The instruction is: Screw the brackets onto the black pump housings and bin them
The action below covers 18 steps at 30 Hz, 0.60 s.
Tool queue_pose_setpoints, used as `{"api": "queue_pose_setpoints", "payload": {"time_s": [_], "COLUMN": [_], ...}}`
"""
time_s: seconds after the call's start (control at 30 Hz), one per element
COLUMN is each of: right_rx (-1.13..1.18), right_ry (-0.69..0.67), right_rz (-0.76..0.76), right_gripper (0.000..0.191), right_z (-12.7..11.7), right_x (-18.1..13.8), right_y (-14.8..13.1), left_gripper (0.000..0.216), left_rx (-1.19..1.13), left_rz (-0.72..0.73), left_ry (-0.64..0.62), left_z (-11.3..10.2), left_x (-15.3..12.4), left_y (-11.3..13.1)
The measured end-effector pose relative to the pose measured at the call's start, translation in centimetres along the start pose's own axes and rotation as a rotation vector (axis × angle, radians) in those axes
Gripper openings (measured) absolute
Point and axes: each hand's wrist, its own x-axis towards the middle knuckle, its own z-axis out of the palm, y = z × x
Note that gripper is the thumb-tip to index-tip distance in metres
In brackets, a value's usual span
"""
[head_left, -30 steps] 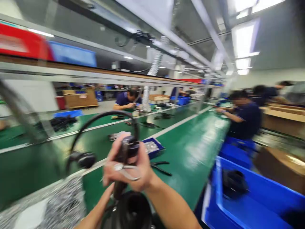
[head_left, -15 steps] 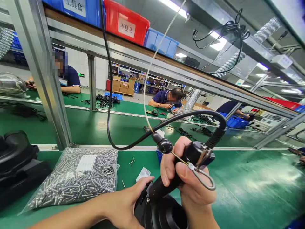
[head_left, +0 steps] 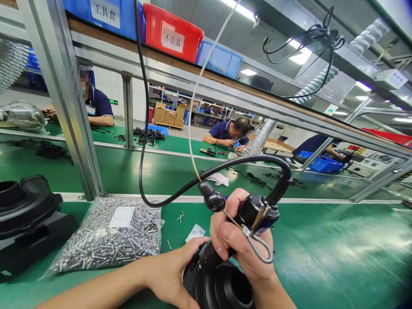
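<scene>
My right hand (head_left: pixel 240 249) grips a black powered screwdriver (head_left: pixel 254 212), its tip pointing down into a black plastic housing (head_left: pixel 222 287) at the bottom middle. A black cable (head_left: pixel 141 128) and a thin white cord (head_left: pixel 196 107) run up from the tool to the overhead rail. A wire hanger loop (head_left: pixel 260 251) dangles over my fingers. My left hand (head_left: pixel 174 274) holds the housing's left side against the green bench.
A clear bag of screws (head_left: pixel 106 236) lies left of my hands, with loose screws (head_left: pixel 178 218) and a paper label (head_left: pixel 195 232) nearby. Another black housing (head_left: pixel 25 219) stands at far left. A steel frame post (head_left: pixel 64 107) rises behind. Other workers sit at benches beyond.
The view swung left from the right-hand line to my own bench. Over the last half second the screwdriver and both hands barely shifted, staying on the housing.
</scene>
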Motion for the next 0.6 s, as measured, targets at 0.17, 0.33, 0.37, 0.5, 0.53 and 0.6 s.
{"api": "queue_pose_setpoints", "payload": {"time_s": [0.17, 0.33, 0.37, 0.5, 0.53, 0.6], "right_rx": [-0.085, -0.138, -0.13, -0.125, -0.121, -0.075], "right_ry": [0.064, 0.098, 0.119, 0.165, 0.14, 0.024], "right_rz": [-0.084, -0.148, -0.208, -0.36, -0.319, -0.162], "right_gripper": [0.025, 0.025, 0.024, 0.024, 0.025, 0.025], "right_z": [0.2, -0.4, -0.5, -1.4, -1.6, -1.8], "right_x": [0.4, 0.7, 0.6, -0.6, -1.0, -1.7], "right_y": [0.5, -0.3, -0.9, -3.9, -4.6, -5.5], "left_gripper": [0.156, 0.162, 0.162, 0.154, 0.15, 0.142], "left_rx": [0.047, 0.083, 0.098, 0.177, 0.192, 0.206], "left_rz": [-0.002, 0.046, 0.032, -0.058, -0.078, -0.104], "left_ry": [-0.013, -0.147, -0.174, -0.268, -0.284, -0.297], "left_z": [-0.2, -1.7, -2.3, -4.9, -5.4, -6.0], "left_x": [0.2, 0.4, 0.2, -1.0, -1.3, -1.5], "left_y": [-0.3, 0.4, 0.7, 2.0, 2.4, 3.2]}}
